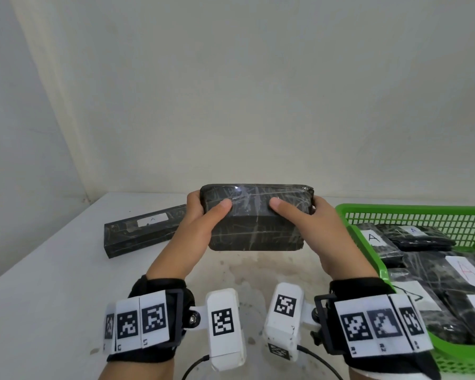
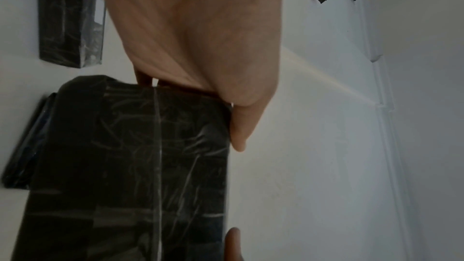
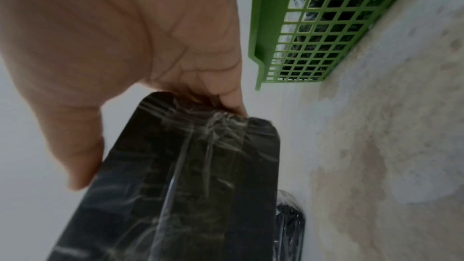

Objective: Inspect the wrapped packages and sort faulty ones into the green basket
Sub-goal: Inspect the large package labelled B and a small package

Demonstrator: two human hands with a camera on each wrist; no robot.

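Observation:
I hold a black package wrapped in clear film (image 1: 255,218) up off the white table, between both hands. My left hand (image 1: 203,215) grips its left end, thumb on the near face and fingers behind. My right hand (image 1: 302,215) grips the right end the same way. The left wrist view shows the package (image 2: 140,166) under my palm, with my left hand (image 2: 226,114) on its edge. In the right wrist view my right hand (image 3: 160,122) curls over the crinkled end of the package (image 3: 188,186). The green basket (image 1: 368,209) stands at the right.
A long black wrapped box with a white label "A" (image 1: 146,231) lies on the table at the left, behind my left hand. The green basket (image 3: 301,33) holds several black wrapped packages with white labels (image 1: 422,264). The table surface (image 1: 52,297) is stained near the middle.

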